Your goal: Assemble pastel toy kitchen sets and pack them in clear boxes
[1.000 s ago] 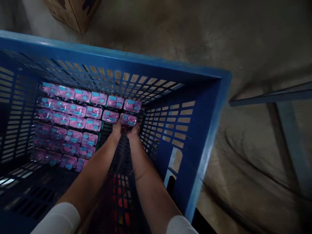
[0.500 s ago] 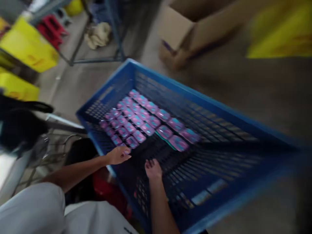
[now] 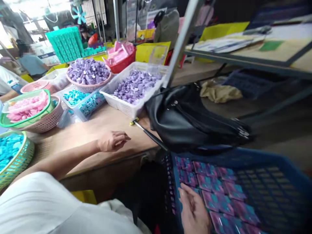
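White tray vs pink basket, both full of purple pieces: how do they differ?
The white tray is rectangular; the pink basket is round. The white tray sits beside the black bag; the pink basket stands farther back and to the left. Both have perforated walls and are heaped with purple pieces.

The right hand [image 3: 193, 211] is cut off at the wrist by the bottom edge, and whether it presses on the packs [image 3: 214, 188] cannot be told. The packs are blurred, so their contents cannot be made out. The crate [image 3: 275, 182] runs off the right and bottom edges, and the bag [image 3: 185, 120] hides its far rim. The left edge cuts the green basket [image 3: 20, 162].
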`<act>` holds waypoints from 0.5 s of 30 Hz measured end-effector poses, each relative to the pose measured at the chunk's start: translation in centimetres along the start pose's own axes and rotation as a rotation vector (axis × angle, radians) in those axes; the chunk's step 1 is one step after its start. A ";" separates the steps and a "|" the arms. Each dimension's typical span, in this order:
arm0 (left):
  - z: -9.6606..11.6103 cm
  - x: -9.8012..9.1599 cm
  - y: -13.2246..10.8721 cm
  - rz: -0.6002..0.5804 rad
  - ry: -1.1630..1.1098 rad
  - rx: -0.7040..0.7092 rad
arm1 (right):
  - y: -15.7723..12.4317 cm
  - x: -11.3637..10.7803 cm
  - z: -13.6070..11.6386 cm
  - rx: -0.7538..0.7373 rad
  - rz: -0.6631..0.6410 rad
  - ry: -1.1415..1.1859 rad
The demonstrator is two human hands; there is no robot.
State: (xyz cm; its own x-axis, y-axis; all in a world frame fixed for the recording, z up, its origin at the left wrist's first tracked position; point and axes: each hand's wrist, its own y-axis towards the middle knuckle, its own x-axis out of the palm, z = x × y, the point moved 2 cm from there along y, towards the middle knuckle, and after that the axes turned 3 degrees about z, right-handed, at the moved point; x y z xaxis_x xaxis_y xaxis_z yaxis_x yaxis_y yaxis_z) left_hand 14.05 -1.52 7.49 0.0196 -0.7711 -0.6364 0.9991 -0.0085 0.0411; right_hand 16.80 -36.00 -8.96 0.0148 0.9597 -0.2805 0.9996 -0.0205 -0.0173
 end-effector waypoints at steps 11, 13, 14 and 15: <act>-7.4 -0.5 -7.3 -0.076 -0.231 0.321 | 5.9 24.3 -18.6 -1.032 -0.553 -0.499; -8.2 -0.5 -6.9 -0.092 -0.407 0.155 | 6.5 27.1 -16.9 -1.026 -0.596 -0.621; -8.7 -0.4 -6.7 -0.117 -0.500 0.075 | 6.9 27.9 -15.9 -1.005 -0.592 -0.689; -9.2 -0.1 -6.6 -0.154 -0.586 0.012 | 7.4 28.4 -14.9 -0.981 -0.575 -0.751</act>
State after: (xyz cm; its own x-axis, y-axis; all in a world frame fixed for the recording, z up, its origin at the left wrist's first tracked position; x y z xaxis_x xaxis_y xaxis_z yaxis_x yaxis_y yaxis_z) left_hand 7.82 4.46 0.13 -0.1521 -0.9827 -0.1058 0.9883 -0.1522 -0.0067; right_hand 24.92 -4.67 -2.74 -0.1067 0.3761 -0.9204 0.4697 0.8350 0.2868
